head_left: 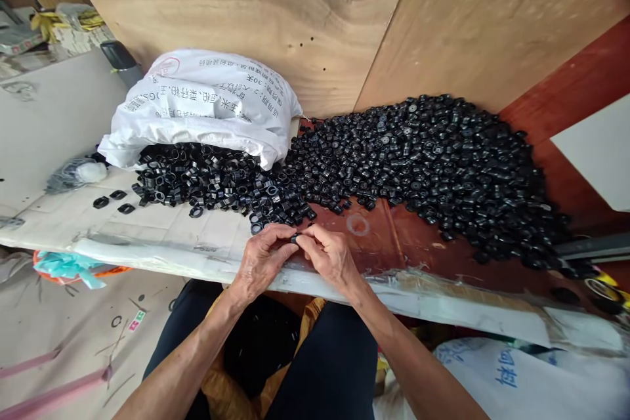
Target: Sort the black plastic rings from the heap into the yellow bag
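Just above the table's front edge, my left hand [263, 257] and my right hand [331, 253] meet, thumbs and fingertips pinched together. Between them is a small black plastic part [294, 238], mostly covered by the fingers, so its exact shape cannot be made out. Behind my left hand lie loose black plastic rings [211, 180], spilling from the mouth of a white woven sack [207, 98]. Beyond my right hand spreads a large heap of small black round parts [418, 151] on the red-brown tabletop [378, 236].
A wooden board [256, 6] closes off the back. Taped padding [197, 268] runs along the table's front edge. Below, between my knees, hangs an open yellow-brown sack [221, 394] with black contents. A white bag [531, 374] stands at lower right; a clear plastic bag [69, 175] lies at left.
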Available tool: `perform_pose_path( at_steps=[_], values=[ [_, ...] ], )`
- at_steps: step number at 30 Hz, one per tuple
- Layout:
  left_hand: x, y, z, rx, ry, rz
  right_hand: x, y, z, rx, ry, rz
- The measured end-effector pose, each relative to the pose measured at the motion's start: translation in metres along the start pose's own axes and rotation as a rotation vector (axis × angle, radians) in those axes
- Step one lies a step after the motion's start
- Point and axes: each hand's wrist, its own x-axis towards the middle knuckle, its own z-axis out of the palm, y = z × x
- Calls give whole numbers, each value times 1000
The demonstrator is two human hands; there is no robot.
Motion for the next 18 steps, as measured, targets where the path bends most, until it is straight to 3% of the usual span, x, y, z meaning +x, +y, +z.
perform_pose_path(
  at_steps=[3, 16, 18],
  values=[
    [0, 1, -1, 22, -12, 12, 2, -1, 1, -84, 92, -7],
    [-4, 1, -1, -30, 29, -39, -3, -9, -4, -65, 29, -33],
    [-3, 2, -2, -21, 22, -25, -4, -7, -3, -72, 66, -5]
  ],
)
